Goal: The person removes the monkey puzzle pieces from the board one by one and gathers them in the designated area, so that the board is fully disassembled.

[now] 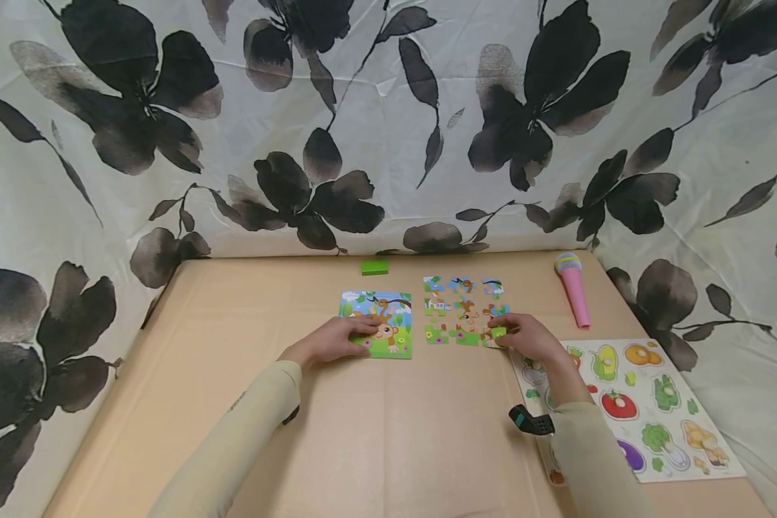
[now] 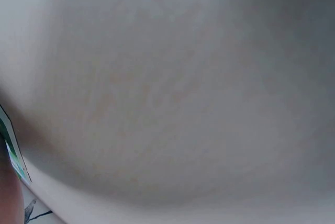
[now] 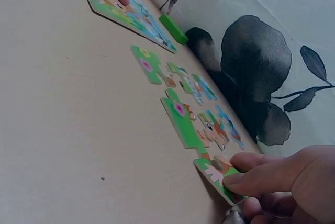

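Observation:
A monkey picture board (image 1: 398, 347) lies flat left of centre in the head view. My left hand (image 1: 337, 339) rests on its left side, with fingers laid over the picture. To the right, jigsaw pieces (image 1: 467, 338) of a similar picture lie spaced in rows. My right hand (image 1: 532, 337) is at the lower right corner of this group. In the right wrist view, its thumb and fingers pinch a green corner puzzle piece (image 3: 212, 174), which looks slightly tilted. The left wrist view shows mostly blurred tabletop, plus a sliver of the board (image 2: 14, 150).
Behind the board sits a small green block (image 1: 374, 267). A pink toy microphone (image 1: 576, 295) lies at the back right. Partly under my right forearm is a white vegetable picture board (image 1: 676, 370). Floral cloth (image 1: 421, 129) hangs along the table's far edge.

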Demonstrator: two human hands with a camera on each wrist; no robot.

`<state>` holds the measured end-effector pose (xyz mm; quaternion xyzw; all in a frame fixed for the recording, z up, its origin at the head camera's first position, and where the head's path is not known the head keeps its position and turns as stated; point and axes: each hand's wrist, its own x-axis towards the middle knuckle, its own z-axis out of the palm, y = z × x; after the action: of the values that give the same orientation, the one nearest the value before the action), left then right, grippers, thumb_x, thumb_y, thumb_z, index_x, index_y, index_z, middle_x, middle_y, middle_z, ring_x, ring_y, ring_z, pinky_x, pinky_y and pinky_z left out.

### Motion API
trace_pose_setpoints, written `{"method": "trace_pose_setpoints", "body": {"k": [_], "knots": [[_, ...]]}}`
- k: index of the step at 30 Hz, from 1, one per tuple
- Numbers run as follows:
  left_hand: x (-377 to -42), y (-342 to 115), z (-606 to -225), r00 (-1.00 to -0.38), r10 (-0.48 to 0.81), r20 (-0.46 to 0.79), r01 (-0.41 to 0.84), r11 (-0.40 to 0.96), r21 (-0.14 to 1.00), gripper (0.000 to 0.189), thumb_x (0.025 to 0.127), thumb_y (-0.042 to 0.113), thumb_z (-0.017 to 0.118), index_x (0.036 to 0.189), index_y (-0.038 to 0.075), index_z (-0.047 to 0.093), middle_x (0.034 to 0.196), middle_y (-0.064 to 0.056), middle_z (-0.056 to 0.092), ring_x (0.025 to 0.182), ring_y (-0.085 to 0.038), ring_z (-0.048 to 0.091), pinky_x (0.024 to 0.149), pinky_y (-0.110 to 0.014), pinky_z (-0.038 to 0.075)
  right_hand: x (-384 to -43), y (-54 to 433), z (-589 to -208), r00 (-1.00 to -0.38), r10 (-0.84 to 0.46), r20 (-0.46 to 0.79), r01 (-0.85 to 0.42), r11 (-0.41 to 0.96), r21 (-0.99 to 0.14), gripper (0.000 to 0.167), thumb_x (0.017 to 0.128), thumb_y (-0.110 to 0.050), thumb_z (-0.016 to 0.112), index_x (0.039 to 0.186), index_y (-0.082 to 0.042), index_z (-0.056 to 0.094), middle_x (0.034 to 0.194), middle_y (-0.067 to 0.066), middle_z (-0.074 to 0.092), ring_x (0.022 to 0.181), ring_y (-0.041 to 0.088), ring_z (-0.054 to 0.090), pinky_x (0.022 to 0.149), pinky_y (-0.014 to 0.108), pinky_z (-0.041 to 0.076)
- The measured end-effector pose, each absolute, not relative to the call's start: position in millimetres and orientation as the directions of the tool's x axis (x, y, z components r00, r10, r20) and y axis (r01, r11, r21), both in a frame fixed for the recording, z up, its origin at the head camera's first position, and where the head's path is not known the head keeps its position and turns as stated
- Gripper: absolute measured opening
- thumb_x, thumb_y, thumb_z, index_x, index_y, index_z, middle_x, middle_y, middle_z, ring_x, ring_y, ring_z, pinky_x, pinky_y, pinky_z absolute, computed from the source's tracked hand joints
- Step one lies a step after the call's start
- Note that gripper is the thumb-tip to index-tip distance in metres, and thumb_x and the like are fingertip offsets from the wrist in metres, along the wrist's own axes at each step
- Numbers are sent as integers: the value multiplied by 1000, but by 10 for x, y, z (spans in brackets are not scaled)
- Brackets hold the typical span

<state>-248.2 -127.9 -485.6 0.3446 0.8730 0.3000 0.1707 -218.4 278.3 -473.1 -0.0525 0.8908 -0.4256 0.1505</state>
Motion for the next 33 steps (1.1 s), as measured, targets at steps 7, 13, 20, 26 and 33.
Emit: {"method": "trace_pose_setpoints", "body": {"k": [7, 13, 20, 26, 33], "knots": [[-2481, -1281, -4853, -700, 707, -94, 504, 584, 637, 53, 88, 18, 74, 136, 4, 58, 150, -4, 44, 143, -23, 33, 116, -44, 26, -2223, 2799, -4752, -945, -242, -222, 18, 638, -770, 33, 89, 0, 64, 122, 5, 63, 109, 19, 61, 84, 25, 47, 66, 32, 44], [-2488, -1276, -4868, -697, 710, -103, 497, 581, 645, 53, 88, 18, 73, 137, 5, 57, 151, -2, 44, 144, -23, 31, 117, -44, 25, -2224, 2787, -4768, -951, -222, -215, 17, 658, -753, 33, 89, -1, 64, 121, 4, 64, 109, 20, 61, 85, 25, 48, 66, 32, 43], [-2495, -1278, -4883, -699, 708, -97, 498, 580, 644, 53, 88, 19, 73, 136, 5, 58, 151, -2, 44, 144, -22, 31, 117, -44, 25, -2218, 2777, -4780, -957, -216, -191, -2, 667, -745, 33, 88, -1, 65, 120, 5, 65, 116, 23, 63, 87, 25, 50, 69, 31, 43], [-2499, -1280, -4890, -704, 704, -96, 496, 583, 644, 53, 88, 19, 74, 136, 5, 58, 151, -1, 44, 144, -22, 31, 117, -44, 25, -2216, 2777, -4782, -960, -200, -195, 15, 663, -749, 33, 88, 1, 63, 120, 5, 65, 118, 23, 63, 88, 27, 48, 70, 32, 42], [-2503, -1282, -4885, -703, 705, -94, 501, 585, 638, 53, 88, 19, 74, 136, 5, 58, 150, -2, 45, 143, -22, 32, 116, -44, 26, -2221, 2761, -4799, -962, -175, -212, 42, 667, -744, 32, 88, 0, 64, 120, 4, 65, 118, 22, 63, 89, 27, 49, 71, 32, 42]]}}
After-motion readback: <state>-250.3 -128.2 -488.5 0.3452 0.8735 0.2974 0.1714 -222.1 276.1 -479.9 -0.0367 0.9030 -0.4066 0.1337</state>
